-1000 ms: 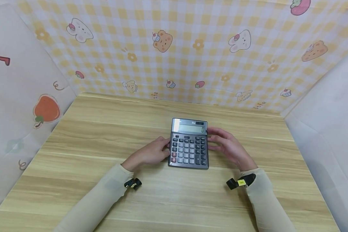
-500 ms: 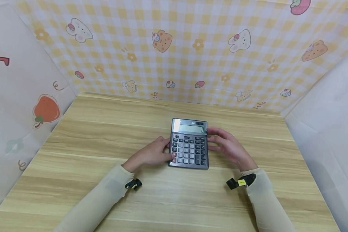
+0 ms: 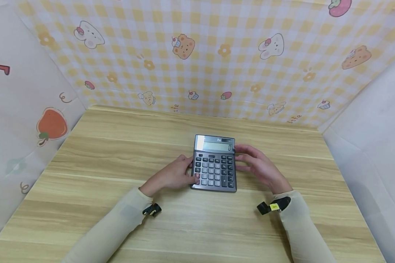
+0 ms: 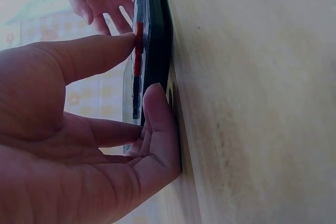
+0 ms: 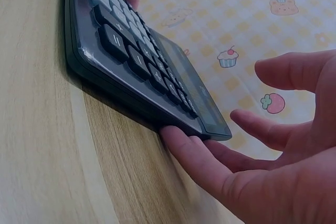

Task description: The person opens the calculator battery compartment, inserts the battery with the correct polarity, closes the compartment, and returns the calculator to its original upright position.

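Note:
A dark grey desk calculator [image 3: 215, 163] lies face up on the wooden table, its display [image 3: 217, 147] reading 0. At its lower left, my left hand [image 3: 173, 174] has its thumb on a red key [image 4: 139, 40], while the curled fingers [image 4: 157, 111] hold the left side edge. Along the right edge, my right hand [image 3: 261, 165] rests its fingertips [image 5: 173, 135] against the casing. The right thumb [image 5: 283, 70] is lifted away from the calculator in the right wrist view.
The light wood table [image 3: 197, 223] reaches back to a yellow checked cloth [image 3: 204, 73] printed with cartoon animals. White sheets hang at the left [image 3: 16, 120] and right. Each wrist carries a black camera strap [image 3: 274, 206].
My left thumb has moved right, from the calculator's edge onto the red keys at its lower left. The right hand keeps its place, and the display still reads 0.

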### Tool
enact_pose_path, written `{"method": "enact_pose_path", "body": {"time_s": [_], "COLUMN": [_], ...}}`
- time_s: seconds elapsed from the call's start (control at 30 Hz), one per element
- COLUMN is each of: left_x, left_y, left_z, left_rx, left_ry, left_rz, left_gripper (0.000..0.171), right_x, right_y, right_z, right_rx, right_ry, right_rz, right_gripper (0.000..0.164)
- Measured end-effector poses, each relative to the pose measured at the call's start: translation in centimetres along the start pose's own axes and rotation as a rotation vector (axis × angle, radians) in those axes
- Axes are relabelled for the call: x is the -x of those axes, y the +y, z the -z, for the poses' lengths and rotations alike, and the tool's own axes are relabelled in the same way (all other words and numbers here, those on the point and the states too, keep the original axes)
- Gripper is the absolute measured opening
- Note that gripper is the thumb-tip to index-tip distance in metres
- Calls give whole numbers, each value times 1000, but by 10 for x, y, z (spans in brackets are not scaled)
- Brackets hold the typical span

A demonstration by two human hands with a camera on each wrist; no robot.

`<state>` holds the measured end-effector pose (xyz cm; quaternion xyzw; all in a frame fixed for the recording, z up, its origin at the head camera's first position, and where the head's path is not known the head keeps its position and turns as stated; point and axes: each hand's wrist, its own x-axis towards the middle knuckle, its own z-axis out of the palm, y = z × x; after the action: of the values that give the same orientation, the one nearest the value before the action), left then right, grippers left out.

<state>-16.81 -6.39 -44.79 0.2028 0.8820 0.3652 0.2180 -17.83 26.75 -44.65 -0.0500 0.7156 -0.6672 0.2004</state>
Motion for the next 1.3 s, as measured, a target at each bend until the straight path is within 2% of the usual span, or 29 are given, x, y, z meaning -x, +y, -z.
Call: {"method": "enact_pose_path", "body": {"time_s": [0.47, 0.77, 1.3], "left_x": [1, 1, 1], "left_y": [1, 3, 2], "left_z": [-1, -1, -2], "left_rx": [-39, -31, -42], "left_ry": [9, 3, 21], "left_rz": [15, 21, 6], "left_gripper": [88, 86, 83], "right_x": [0, 1, 0], "right_y": [2, 0, -1], "right_z": [1, 0, 0], "right_rx": [23, 22, 8], "right_ry": [-13, -14, -16], "right_rz": [9, 7, 10], "right_gripper": [55, 55, 55]}}
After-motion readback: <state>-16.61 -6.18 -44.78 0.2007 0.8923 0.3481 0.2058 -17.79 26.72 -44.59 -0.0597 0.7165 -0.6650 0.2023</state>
